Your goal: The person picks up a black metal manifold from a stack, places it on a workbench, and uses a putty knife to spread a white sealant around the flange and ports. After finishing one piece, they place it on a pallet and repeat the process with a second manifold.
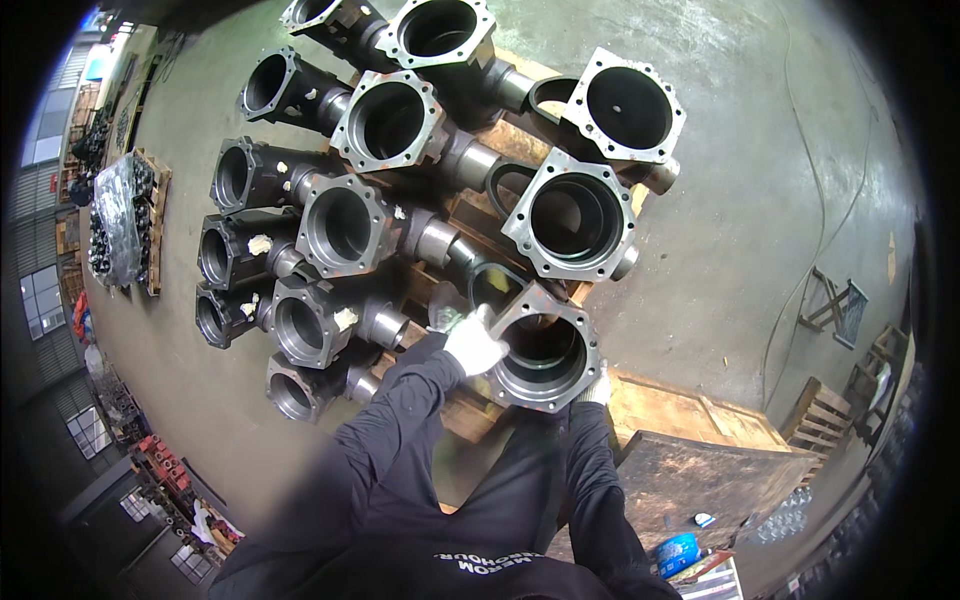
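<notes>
The nearest dark metal housing (586, 345) stands right in front of me, its wide round bore facing up inside a bright flange with bolt holes. My left hand (475, 343), in a white glove, closes on the flange's left edge. At the flange's lower right my right hand (597, 388), also gloved, grips the side; the flange hides most of its fingers. Just beyond my left hand is a dark ring-shaped opening (474, 285) of the casting. Another housing with a machined flange (622, 215) stands directly behind.
Several similar housings (350, 180) lie in rows to the left and far side, over wooden boards (480, 218). A wooden crate (690, 405) stands to my right, with a blue round container (678, 552) near it. A wrapped pallet load (118, 220) sits far left.
</notes>
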